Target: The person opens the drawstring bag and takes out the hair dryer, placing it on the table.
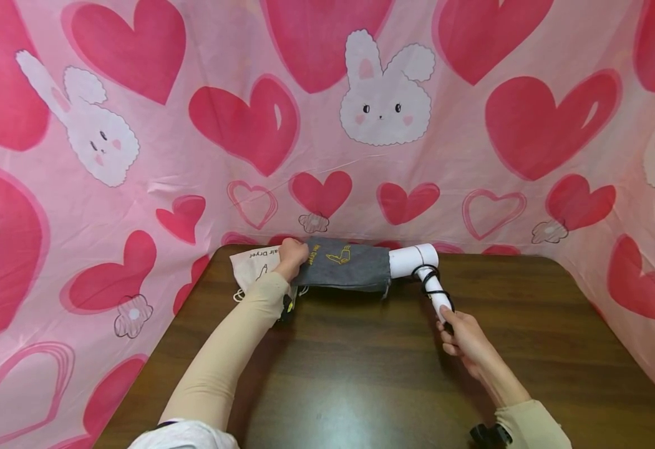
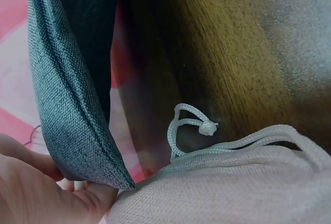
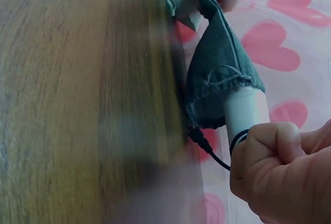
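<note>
A white hair dryer (image 1: 406,262) lies sideways with its barrel partly inside a grey drawstring bag (image 1: 355,274), which bears yellow lettering and a dryer drawing. Black cord (image 1: 430,292) loops round the dryer's handle, and its plug (image 3: 200,138) hangs beside the bag's mouth in the right wrist view. My right hand (image 1: 465,340) grips the handle near its lower end. At the bag's closed end, my left hand (image 1: 292,254) pinches a corner of the grey cloth. The part of the barrel inside the bag is hidden.
A beige drawstring bag (image 1: 246,267) with dark lettering lies by my left hand at the back left; its white cord (image 2: 189,118) trails over the brown wooden table (image 1: 333,362). Pink heart-patterned cloth (image 1: 316,149) stands behind the table's back edge and along both sides.
</note>
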Action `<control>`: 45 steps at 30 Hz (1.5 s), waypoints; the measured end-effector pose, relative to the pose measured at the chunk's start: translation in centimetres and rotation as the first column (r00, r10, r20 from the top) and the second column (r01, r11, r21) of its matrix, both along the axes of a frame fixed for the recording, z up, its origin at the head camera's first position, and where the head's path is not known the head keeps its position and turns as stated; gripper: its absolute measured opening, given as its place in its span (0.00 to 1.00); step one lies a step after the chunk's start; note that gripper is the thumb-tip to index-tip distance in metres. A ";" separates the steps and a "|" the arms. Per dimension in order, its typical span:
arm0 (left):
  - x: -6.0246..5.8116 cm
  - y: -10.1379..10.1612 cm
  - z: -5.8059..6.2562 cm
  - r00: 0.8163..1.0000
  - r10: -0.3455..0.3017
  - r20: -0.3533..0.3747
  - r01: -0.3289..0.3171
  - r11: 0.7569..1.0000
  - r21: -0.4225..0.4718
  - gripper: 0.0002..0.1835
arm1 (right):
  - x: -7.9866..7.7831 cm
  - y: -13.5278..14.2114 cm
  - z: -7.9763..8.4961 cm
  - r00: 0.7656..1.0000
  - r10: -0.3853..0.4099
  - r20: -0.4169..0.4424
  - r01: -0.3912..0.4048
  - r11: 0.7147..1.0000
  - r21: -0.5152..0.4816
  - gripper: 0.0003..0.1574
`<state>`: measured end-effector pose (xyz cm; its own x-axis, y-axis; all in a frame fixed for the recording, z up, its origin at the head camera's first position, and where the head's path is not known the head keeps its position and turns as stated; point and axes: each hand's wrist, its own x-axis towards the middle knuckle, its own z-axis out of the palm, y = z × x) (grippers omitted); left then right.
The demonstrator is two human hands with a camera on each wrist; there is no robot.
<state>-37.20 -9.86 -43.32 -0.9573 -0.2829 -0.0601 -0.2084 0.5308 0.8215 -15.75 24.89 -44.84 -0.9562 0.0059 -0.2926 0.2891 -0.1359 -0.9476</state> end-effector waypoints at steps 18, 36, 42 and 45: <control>1.1 0.7 -0.1 0.995 -0.046 -0.091 0.041 0.998 -0.048 0.22 | -0.1 1.5 0.2 1.000 -0.022 0.000 0.022 1.000 0.018 0.18; 0.3 0.7 -0.5 0.998 -0.059 -0.018 0.058 0.998 -0.022 0.26 | 0.0 2.5 0.7 0.999 -0.033 -0.016 0.033 0.999 -0.002 0.18; 0.4 0.7 -0.7 0.998 -0.058 -0.011 0.058 0.998 -0.011 0.26 | 0.0 2.8 0.6 0.999 -0.043 -0.022 0.043 0.999 -0.003 0.17; 0.6 0.8 -0.6 0.998 -0.057 -0.001 0.057 0.998 -0.005 0.26 | 0.1 2.9 0.6 0.999 -0.040 -0.024 0.040 0.999 -0.002 0.18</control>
<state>-36.61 -9.10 -43.93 -0.9719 -0.2282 -0.0575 -0.1765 0.5456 0.8192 -15.65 27.78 -44.20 -0.9621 0.0439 -0.2693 0.2602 -0.1485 -0.9541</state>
